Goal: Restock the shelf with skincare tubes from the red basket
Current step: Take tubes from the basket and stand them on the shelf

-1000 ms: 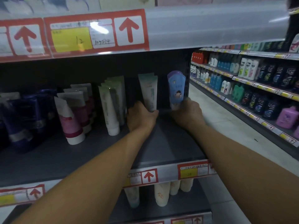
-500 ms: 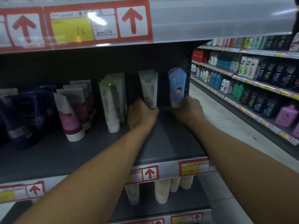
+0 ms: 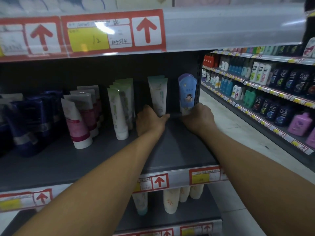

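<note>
While both arms reach to the back of the grey shelf [image 3: 179,155], the red basket is out of view, so remaining stock cannot be judged. Shelf deck: largest item, bare at 6 o'clock, tubes crowded from 9 to 1 o'clock. Left hand [image 3: 150,120] grips the foot of the pale green tube [image 3: 158,95], cap down, upright at 12 o'clock. Right hand [image 3: 198,117] grips the base of the blue tube [image 3: 186,93] at 1 o'clock, just beside the perforated upright [image 3: 197,79].

Risk (judgement): both tubes stand on narrow caps; letting go unevenly could tip either one. The pink-and-white tube [image 3: 75,125] at 9 o'clock already leans.

Look: green tube is tall, flat-crimped on top; blue tube is rounded, with a small cartoon figure.
</note>
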Action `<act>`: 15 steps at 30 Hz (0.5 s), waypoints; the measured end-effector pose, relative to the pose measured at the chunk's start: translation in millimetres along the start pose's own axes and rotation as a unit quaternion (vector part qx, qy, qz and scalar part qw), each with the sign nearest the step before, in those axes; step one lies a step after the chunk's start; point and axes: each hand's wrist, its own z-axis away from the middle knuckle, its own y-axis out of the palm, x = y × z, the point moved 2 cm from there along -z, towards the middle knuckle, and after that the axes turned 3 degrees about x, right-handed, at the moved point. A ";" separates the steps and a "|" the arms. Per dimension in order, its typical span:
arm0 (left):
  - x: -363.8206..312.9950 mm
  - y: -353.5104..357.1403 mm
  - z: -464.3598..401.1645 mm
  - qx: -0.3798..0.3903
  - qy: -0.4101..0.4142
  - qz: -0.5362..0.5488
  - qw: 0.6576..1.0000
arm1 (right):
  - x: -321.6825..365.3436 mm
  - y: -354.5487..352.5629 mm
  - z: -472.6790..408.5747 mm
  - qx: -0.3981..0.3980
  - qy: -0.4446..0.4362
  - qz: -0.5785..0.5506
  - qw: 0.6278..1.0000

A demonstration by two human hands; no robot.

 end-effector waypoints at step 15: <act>-3.8 -47.4 60.6 0.077 0.038 -0.064 0.994 | 13.4 -44.1 87.7 0.037 -0.047 0.096 0.994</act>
